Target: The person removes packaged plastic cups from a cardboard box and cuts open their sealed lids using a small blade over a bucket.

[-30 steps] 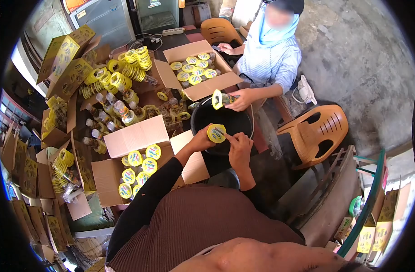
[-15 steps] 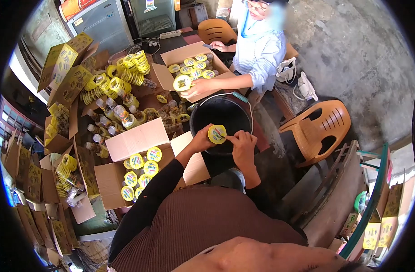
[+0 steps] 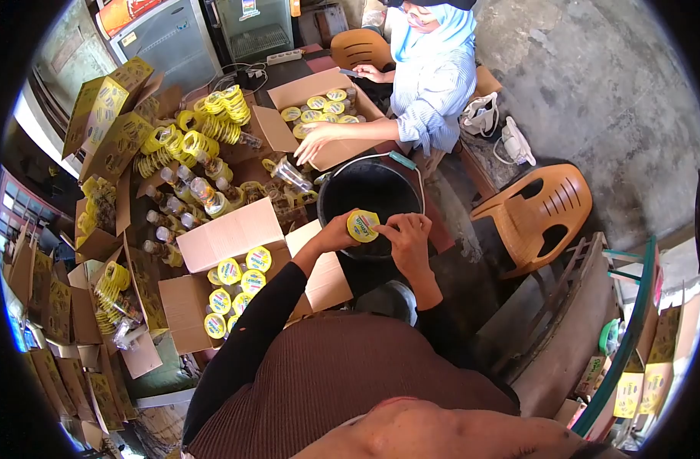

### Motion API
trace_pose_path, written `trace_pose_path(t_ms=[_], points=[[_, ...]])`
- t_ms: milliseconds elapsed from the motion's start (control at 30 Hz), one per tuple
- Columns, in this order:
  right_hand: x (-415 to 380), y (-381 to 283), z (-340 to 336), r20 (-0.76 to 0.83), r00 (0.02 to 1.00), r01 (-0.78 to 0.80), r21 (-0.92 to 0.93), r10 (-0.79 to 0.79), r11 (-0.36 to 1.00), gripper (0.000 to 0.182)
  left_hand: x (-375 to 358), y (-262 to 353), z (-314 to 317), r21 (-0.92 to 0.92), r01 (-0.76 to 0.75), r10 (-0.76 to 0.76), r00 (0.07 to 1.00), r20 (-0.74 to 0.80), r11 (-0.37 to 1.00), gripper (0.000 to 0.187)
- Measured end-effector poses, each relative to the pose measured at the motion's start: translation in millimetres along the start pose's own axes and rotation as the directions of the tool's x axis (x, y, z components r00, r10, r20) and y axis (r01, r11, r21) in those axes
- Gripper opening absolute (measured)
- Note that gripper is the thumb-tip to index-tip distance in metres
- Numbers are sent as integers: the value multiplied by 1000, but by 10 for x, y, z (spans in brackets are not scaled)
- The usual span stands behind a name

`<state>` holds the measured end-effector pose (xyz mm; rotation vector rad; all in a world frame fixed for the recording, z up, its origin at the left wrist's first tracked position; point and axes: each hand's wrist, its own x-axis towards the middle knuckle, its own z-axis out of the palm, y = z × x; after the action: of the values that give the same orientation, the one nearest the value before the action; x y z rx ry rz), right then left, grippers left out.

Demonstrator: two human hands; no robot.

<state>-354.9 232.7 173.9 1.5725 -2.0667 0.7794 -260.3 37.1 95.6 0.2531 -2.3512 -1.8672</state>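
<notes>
My left hand (image 3: 336,232) is wrapped round a cup with a yellow "Lemon" lid (image 3: 363,226), held above the near side of a black bucket (image 3: 336,180). Its lid faces up toward me. The fingers of my right hand (image 3: 408,239) are bent and pinched together at the right edge of that lid. Left of my arm, an open carton (image 3: 183,314) holds several cups with the same yellow lids (image 3: 253,282). The cup's body is mostly hidden by my left hand.
Across the bucket, a co-worker's hand (image 3: 316,139) is over another carton (image 3: 342,157) of lidded cups, above a tilted clear container (image 3: 292,174). Bottles (image 3: 204,193) and stacked yellow rings (image 3: 227,107) crowd the left. An orange chair (image 3: 545,222) stands at right.
The co-worker's hand has let go of a yellow-lidded cup; a clear container now lies tilted below the hand. My hands stay at the lidded cup, my right fingers slightly more curled.
</notes>
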Motion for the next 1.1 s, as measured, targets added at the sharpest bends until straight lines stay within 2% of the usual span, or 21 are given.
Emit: trace_pose_path(t_ms=[133, 200, 300, 400, 600, 733, 833, 900, 933, 1000, 1033, 1100], points=[[34, 6, 100, 32, 998, 45, 14, -46, 999, 22, -3, 26, 7, 48, -32, 32, 999, 15, 998, 63], [29, 20, 180, 64, 987, 152, -36, -150, 988, 20, 0, 33, 8, 43, -50, 48, 998, 31, 998, 62], [14, 111, 253, 64, 985, 160, -32, -158, 987, 19, -11, 63, -2, 47, -36, 35, 999, 35, 998, 62], [10, 201, 224, 62, 990, 129, -14, -128, 992, 22, -7, 78, 15, 105, -25, 25, 1000, 0, 994, 63], [-38, 339, 223, 59, 996, 76, -54, -73, 996, 22, 27, 12, 13, 140, -71, 67, 997, 36, 988, 66], [-42, 362, 176, 68, 997, 50, -54, -47, 997, 21, 51, 29, 10, 136, -11, 3, 998, 59, 991, 66], [-70, 425, 103, 6, 1000, -14, -27, 14, 1000, 23, 54, 12, 28, 110, 30, -35, 998, 45, 994, 67], [-123, 455, 45, -71, 994, -81, -53, 78, 995, 22, 49, -19, 16, -123, -26, 30, 999, 27, 992, 68], [-154, 462, 18, -95, 989, -118, -49, 113, 992, 22, 43, -3, 0, -95, -16, 21, 998, 59, 995, 68], [-232, 483, -50, -169, 964, -214, -46, 204, 976, 24, 42, 38, -15, -288, 48, -54, 998, -12, 956, 63], [-277, 478, -73, -193, 950, -257, -39, 245, 966, 24, 33, 117, -38, -258, 68, -63, 998, 26, 964, 63], [-363, 486, -109, -250, 921, -313, -19, 299, 950, 26, 15, 283, -77, -153, -22, 0, 990, -141, 988, 64]])
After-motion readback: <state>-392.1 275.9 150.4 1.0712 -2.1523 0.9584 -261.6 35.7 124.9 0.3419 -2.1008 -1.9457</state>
